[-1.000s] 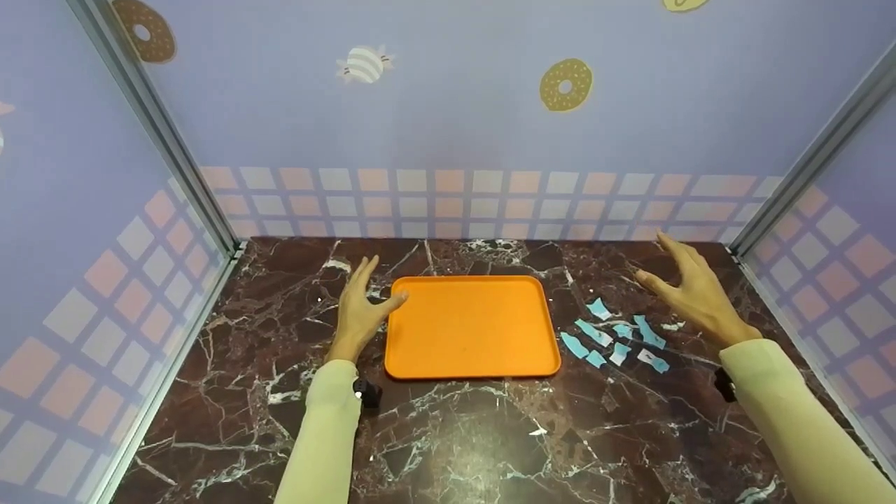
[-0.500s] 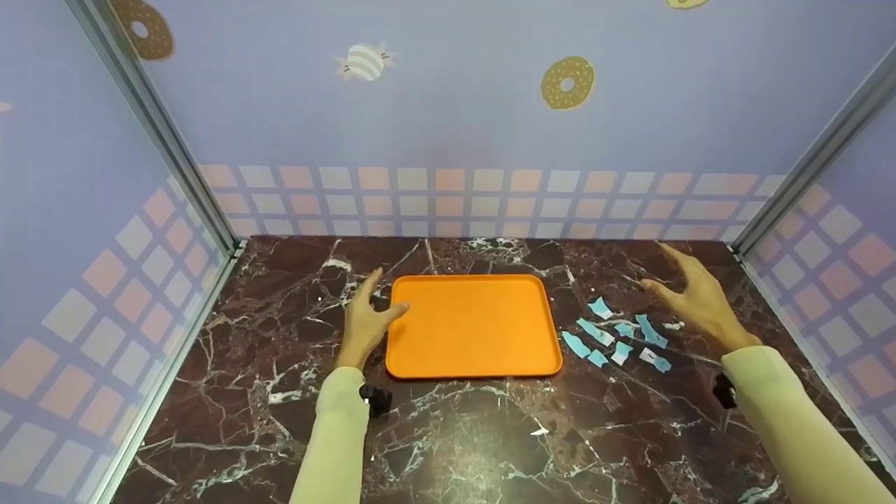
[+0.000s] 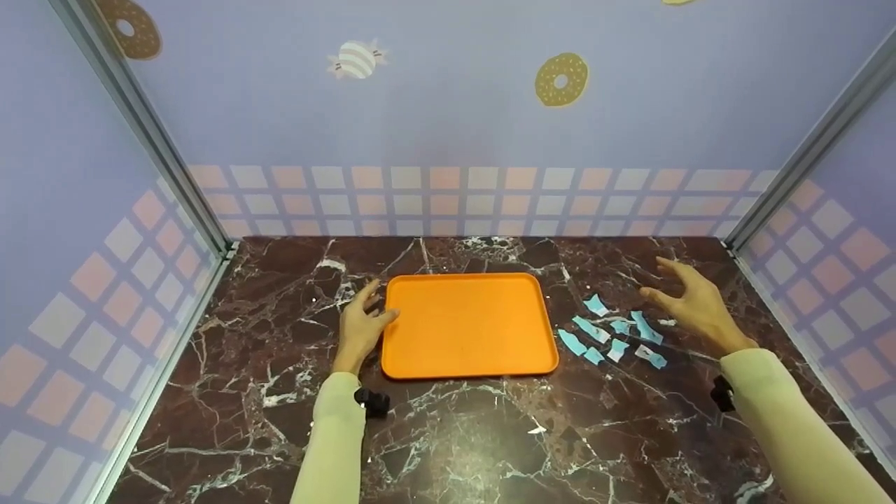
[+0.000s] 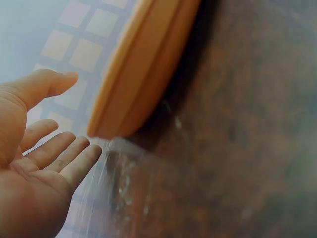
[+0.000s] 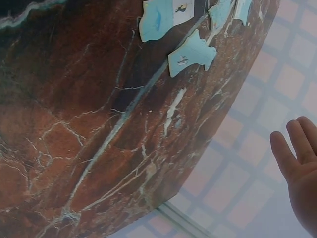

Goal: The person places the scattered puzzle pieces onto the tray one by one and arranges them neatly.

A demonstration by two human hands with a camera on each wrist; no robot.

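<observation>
An orange rectangular tray (image 3: pixel 469 325) lies flat on the dark marbled tabletop, bare inside. My left hand (image 3: pixel 360 330) is at its left edge, thumb and fingers spread apart, the thumb overlapping the rim in the head view. In the left wrist view the left hand (image 4: pixel 44 158) has its fingers near the tray's side wall (image 4: pixel 143 69), holding nothing. To the right of the tray lie several light-blue torn-looking flat pieces (image 3: pixel 590 330), some with white parts. My right hand (image 3: pixel 696 308) hovers beyond their right side, fingers parted, nothing in it. The right wrist view shows some pieces (image 5: pixel 192 53) up close.
A patterned back wall (image 3: pixel 462 199) and side panels enclose the table, joined by metal corner posts (image 3: pixel 770 199). A small white scrap (image 3: pixel 537 430) lies on the tabletop in front of the tray.
My left hand has come slightly nearer and lower at the tray's left edge, its fingers bending a little. The right hand has lowered slightly. Tray and blue pieces stay in place.
</observation>
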